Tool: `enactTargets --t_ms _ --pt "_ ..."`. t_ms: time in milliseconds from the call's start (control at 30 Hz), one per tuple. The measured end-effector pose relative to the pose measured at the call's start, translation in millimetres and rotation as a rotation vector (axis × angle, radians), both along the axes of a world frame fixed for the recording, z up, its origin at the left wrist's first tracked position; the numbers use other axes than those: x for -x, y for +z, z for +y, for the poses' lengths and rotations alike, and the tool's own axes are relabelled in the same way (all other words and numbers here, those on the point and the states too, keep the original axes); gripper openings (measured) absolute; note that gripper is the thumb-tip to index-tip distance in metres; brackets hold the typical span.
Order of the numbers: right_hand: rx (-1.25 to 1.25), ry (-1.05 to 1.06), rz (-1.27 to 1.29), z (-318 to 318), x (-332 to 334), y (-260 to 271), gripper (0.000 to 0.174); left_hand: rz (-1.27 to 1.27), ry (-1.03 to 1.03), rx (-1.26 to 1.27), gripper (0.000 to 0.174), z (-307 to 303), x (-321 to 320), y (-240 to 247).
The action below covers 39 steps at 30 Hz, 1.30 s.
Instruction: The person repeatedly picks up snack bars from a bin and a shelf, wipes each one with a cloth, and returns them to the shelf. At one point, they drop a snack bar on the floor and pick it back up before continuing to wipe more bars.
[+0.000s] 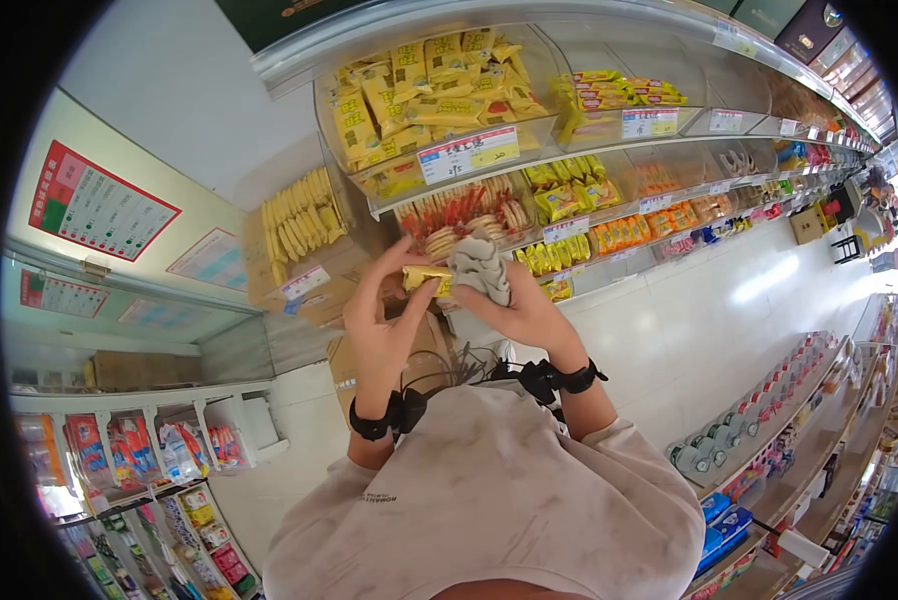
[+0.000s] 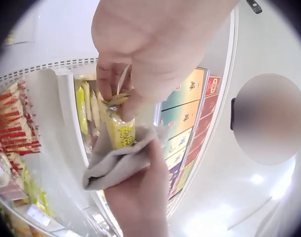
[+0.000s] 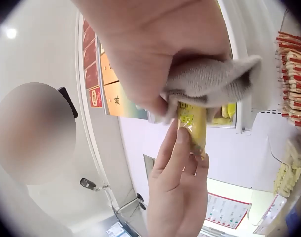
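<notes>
A small yellow packet (image 1: 424,279) is pinched at one end by the fingers of the left hand (image 1: 385,308), in front of the person's chest. The right hand (image 1: 529,316) grips a folded grey cloth (image 1: 477,268) whose edge lies against the packet's other end. In the left wrist view the packet (image 2: 124,129) runs from the left hand (image 2: 140,54) down to the cloth (image 2: 121,165), with the right hand (image 2: 143,197) below. In the right wrist view the cloth (image 3: 204,81) partly covers the packet (image 3: 194,123); the left hand (image 3: 177,192) holds its lower end.
Shelf bins of yellow packets (image 1: 449,95) and red-striped packets (image 1: 464,218) stand just beyond the hands. A cardboard box of upright yellow packets (image 1: 302,222) is at the left. Lower shelves with jars (image 1: 729,430) line the right side. Dark cables (image 1: 449,365) hang near the wrists.
</notes>
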State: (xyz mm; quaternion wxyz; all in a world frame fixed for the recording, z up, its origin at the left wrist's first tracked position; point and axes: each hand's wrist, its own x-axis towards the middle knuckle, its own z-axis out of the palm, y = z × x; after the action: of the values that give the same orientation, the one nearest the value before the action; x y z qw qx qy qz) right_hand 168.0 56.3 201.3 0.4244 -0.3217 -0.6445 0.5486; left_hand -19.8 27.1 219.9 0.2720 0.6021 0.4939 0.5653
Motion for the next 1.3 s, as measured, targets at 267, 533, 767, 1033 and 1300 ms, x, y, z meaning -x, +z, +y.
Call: enactTargets --t_ms 267,533,767,1033,1300 --pt "0.239 -0.16 0.088 7.1 -29.5 -14.0 0.033 -0.384 -0.051 0.176 0.027 16.2 -21.0 -18.4" --pt "-0.098 -0.142 -0.076 12.6 -30.0 -7.1 0.028 0.056 -0.101 0.032 0.028 28.3 -50.5 -17.1" --pt "0.077 -0.058 0.028 18.2 -40.5 -27.2 0.031 -0.056 -0.166 0.066 0.023 38.4 -52.2 -30.8" --pt "0.295 -0.437 0.408 26.0 -22.2 -36.8 0.033 -0.467 -0.274 0.278 0.058 31.3 -87.4 -39.2" --pt "-0.001 -0.483 0.446 10.4 -6.0 -25.3 0.028 -0.333 -0.493 0.34 0.049 16.8 -72.5 -46.9"
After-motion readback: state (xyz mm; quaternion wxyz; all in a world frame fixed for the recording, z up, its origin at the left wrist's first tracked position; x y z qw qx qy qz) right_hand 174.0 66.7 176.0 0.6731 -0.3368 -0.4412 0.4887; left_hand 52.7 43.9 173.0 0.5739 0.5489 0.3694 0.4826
